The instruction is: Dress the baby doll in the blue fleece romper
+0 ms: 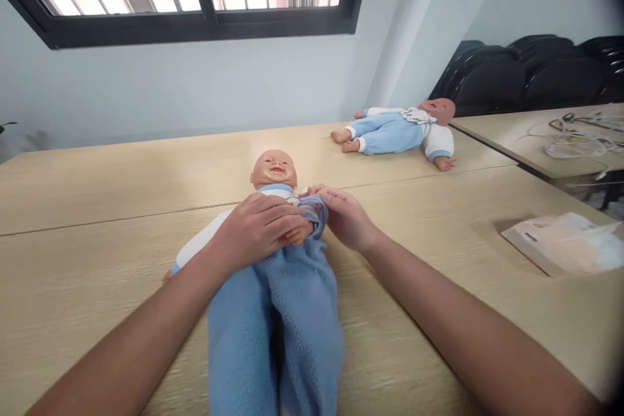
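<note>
A baby doll (274, 169) lies on its back on the table, head away from me, in a white top with a blue collar and fleecy blue trousers (302, 312). Over its chest, my left hand (260, 221) is closed on the doll's arm, with the small doll hand (301, 234) showing below my fingers. My right hand (347, 216) pinches a bluish-purple knitted sleeve (320, 211) bunched around that arm. My fingers partly hide the sleeve's edge and the doll's chest. The doll's other arm stretches out to the left, partly behind my left forearm.
A second doll (397, 130) in similar clothes lies at the back right of the table (97, 286). An open packet of tissues (560, 244) lies at the right. Beyond are white cables (580, 143) on another table, stacked black chairs (507, 75) and a barred window (205, 26).
</note>
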